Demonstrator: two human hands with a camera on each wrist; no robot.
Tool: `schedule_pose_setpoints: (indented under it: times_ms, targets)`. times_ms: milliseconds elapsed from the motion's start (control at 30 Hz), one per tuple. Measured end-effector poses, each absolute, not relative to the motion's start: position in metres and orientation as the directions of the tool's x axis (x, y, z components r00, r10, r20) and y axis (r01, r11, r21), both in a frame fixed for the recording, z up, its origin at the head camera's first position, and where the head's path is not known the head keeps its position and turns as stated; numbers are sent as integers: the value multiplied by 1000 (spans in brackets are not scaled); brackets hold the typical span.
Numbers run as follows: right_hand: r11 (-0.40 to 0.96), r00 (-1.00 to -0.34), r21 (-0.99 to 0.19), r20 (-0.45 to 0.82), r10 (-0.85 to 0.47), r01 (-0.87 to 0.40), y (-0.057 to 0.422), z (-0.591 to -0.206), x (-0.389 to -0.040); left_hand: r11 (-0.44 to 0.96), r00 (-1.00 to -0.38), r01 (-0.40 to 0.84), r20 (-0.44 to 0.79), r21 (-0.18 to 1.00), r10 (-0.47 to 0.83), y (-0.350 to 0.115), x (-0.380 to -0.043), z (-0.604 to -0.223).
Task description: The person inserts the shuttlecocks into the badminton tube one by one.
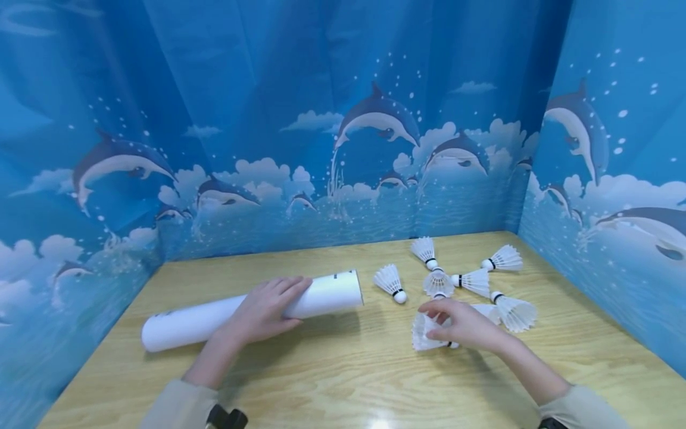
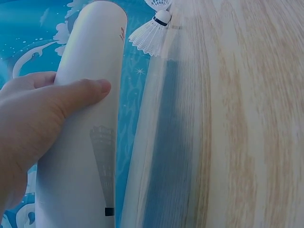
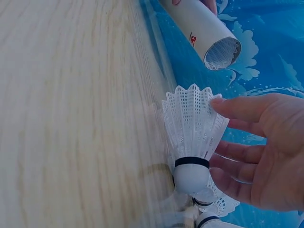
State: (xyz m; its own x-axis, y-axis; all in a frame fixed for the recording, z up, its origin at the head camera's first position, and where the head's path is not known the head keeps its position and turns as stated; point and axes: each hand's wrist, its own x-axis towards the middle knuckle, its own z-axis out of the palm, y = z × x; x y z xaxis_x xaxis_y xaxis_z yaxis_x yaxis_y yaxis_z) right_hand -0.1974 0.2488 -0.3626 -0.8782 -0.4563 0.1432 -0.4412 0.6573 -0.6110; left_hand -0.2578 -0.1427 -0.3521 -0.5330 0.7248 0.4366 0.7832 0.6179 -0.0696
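Note:
A white cylindrical shuttlecock tube (image 1: 329, 296) lies across the left of the table, its right end tipped up off the surface. My left hand (image 1: 270, 311) grips it from above, the thumb (image 2: 90, 91) along its near side. In the right wrist view, a shuttlecock skirt shows inside the tube's open mouth (image 3: 222, 53). My right hand (image 1: 463, 325) reaches over a white shuttlecock (image 3: 192, 126) lying with its skirt toward the tube. The thumb (image 3: 228, 105) overlaps the skirt's edge and the fingers are spread behind it; no firm grip shows.
Several more shuttlecocks lie loose on the right of the table, among them one near the tube (image 1: 390, 281), one at the far right (image 1: 504, 258) and one by the right hand (image 1: 515, 312). Blue dolphin-print cloth (image 1: 268, 149) stands behind the wooden table (image 1: 343, 381) and along its right side.

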Motion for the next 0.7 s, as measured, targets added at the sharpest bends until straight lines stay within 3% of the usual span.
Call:
schedule_pose_setpoints:
  times_ms: [333,700]
  targets:
    - [721,-899,-559,112,-424,-410,247,-361,-197,625,-553,779,406,-59,728,-142,-257,-351]
    - [749,-896,-500,156,-415,-434,248,-359,-198,607,-520,791,443,-73,730,-142,-260,-356]
